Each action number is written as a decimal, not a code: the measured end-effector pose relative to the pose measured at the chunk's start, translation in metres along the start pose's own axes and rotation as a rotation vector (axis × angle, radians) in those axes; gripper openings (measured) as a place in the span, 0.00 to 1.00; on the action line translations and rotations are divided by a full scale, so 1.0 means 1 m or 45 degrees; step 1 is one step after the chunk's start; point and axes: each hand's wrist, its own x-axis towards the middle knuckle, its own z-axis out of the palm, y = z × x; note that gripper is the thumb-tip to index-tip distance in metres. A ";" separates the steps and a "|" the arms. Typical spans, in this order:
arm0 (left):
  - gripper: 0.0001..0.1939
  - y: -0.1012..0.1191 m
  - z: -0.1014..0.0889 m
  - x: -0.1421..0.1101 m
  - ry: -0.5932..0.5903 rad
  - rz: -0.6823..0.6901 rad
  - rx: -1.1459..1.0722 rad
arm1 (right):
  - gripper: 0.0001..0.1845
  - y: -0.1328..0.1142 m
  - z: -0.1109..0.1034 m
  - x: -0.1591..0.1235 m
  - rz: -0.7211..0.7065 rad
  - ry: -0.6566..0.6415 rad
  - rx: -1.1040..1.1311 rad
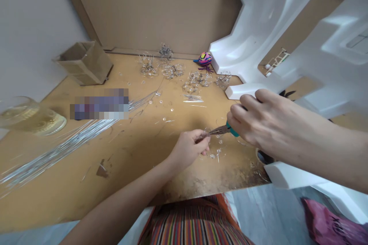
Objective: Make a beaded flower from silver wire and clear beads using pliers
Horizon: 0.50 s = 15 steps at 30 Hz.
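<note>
My right hand is wrapped round the teal handles of needle-nose pliers, whose jaws point left. The tips of the pliers meet the fingertips of my left hand. Thumb and fingers there pinch a thin beaded wire; its clear beads curve down in a loop on the right of the fingertips. Exactly where the jaws bite on the wire is too small to make out. Beyond both hands, a small bundle of short cut wires lies on the wooden table, with loose clear beads scattered to its left.
Long silvery wires stretch across the left side. A cardboard box, a glass jar and a blurred-out item stand or lie there. Several beaded wire clusters and a colourful ball sit at the back. White moulded furniture borders the right.
</note>
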 end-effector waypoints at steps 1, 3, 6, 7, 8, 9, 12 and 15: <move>0.10 0.000 0.000 0.000 -0.001 0.002 -0.003 | 0.08 0.000 0.000 0.000 -0.001 0.009 0.002; 0.09 -0.001 0.000 0.000 -0.006 0.008 -0.006 | 0.07 0.000 0.000 0.000 -0.015 -0.001 -0.022; 0.09 -0.002 0.000 0.000 -0.022 0.012 -0.014 | 0.06 0.000 0.000 0.000 -0.027 -0.036 -0.061; 0.09 -0.002 0.000 0.000 -0.025 0.011 -0.017 | 0.05 0.000 -0.001 0.000 -0.027 -0.042 -0.062; 0.09 -0.002 0.000 0.000 -0.028 0.009 -0.019 | 0.05 0.000 -0.001 0.000 -0.026 -0.047 -0.060; 0.09 -0.002 0.000 0.001 -0.031 0.008 -0.020 | 0.05 0.000 -0.001 0.000 -0.025 -0.050 -0.058; 0.09 -0.001 0.000 0.000 -0.021 0.005 -0.018 | 0.05 0.000 -0.002 0.000 -0.020 -0.049 -0.066; 0.09 0.001 0.000 0.000 -0.015 0.001 -0.018 | 0.05 0.000 -0.003 0.000 -0.012 -0.050 -0.064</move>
